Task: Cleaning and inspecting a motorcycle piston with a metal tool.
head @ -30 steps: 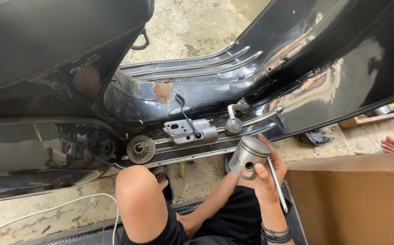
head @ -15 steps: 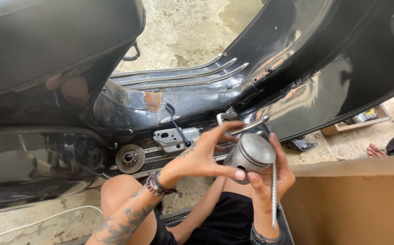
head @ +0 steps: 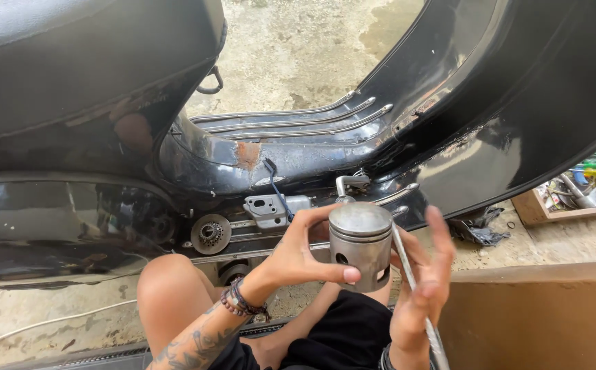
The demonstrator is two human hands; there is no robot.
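Both hands meet at a dull grey metal piston; the left hand, a beaded bracelet at its wrist, curls around the near side, thumb pressed to the skirt and fingers wrapped behind; the right hand stands beside it with fingers loosely spread, palm against a thin metal rod that runs down past the wrist; whether it grips the rod firmly cannot be told. The piston is a short cylinder with a flat, slightly scuffed crown and a round pin hole in its wall; it is held upright above the lap, in front of the glossy black scooter body, whose paint is chipped to rust near the ribbed floorboard.
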